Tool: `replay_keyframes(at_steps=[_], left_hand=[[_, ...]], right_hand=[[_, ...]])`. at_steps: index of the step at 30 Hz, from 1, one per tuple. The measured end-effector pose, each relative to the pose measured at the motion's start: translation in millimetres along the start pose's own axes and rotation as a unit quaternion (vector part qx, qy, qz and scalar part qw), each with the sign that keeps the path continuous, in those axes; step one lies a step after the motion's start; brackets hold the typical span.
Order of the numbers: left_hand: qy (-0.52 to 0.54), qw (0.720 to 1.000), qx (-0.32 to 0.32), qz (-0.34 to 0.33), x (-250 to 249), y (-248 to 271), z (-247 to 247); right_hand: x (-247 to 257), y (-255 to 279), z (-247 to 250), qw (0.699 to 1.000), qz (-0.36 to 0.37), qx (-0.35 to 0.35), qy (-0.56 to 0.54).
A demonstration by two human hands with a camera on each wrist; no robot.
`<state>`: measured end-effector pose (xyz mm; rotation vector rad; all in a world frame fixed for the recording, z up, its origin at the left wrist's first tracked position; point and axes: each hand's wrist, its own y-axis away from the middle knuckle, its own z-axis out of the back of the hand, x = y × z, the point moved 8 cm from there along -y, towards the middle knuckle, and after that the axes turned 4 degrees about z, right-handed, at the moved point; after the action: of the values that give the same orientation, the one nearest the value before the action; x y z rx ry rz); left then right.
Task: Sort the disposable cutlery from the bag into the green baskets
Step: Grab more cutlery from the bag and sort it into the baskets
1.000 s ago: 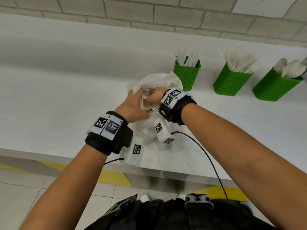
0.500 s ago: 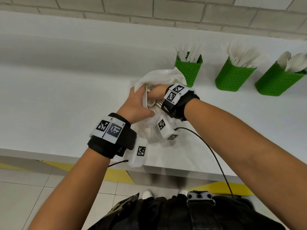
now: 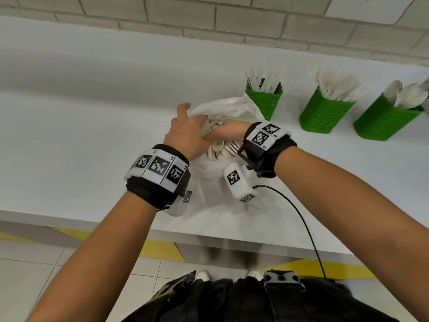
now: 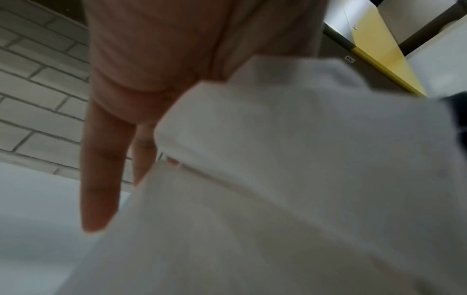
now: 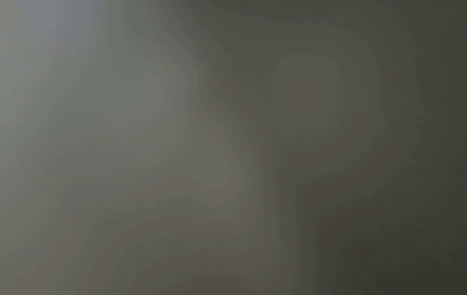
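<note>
Cutlery [image 3: 224,147] under right hand [image 3: 228,133] grip

A bag [image 3: 234,110] sits on a counter [image 3: 81,126] near its front edge, both hands at its mouth. Behind and to its right, three baskets [image 3: 327,112] stand in a row holding cutlery.

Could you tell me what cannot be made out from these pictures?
- Right hand: head view, fingertips buried in the bag, so its grip is unclear.
- Right wrist view: dark blur, nothing readable.
- Left hand: left wrist view, blurred bag covers most fingers.
- Cutlery in the bag: hands hide most pieces.
- Rightmost basket: its spoons are cut off by the head view's edge.
</note>
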<state>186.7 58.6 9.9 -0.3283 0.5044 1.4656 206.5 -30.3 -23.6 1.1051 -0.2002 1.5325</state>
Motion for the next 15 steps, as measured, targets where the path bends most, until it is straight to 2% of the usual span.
replay_keyframes(at_steps=[2, 6, 9, 12, 15], left_hand=[[0.017, 0.999, 0.027, -0.01, -1, 4, -5], [0.064, 0.995, 0.068, -0.039, -8, 27, -20], [0.013, 0.997, 0.072, -0.031, -6, 41, -28], [-0.054, 0.994, 0.095, -0.028, -2, 49, -37], [-0.053, 0.993, 0.109, -0.005, 1, 48, -37]], right_hand=[[-12, -3, 2, 0.995, -0.035, 0.0, -0.089], [-39, -18, 10, 0.986, -0.076, -0.041, -0.145], [-50, -18, 12, 0.979, -0.097, -0.061, -0.169], [-48, -12, 19, 0.981, -0.097, -0.091, -0.145], [-42, -12, 18, 0.976, -0.08, -0.09, -0.183]])
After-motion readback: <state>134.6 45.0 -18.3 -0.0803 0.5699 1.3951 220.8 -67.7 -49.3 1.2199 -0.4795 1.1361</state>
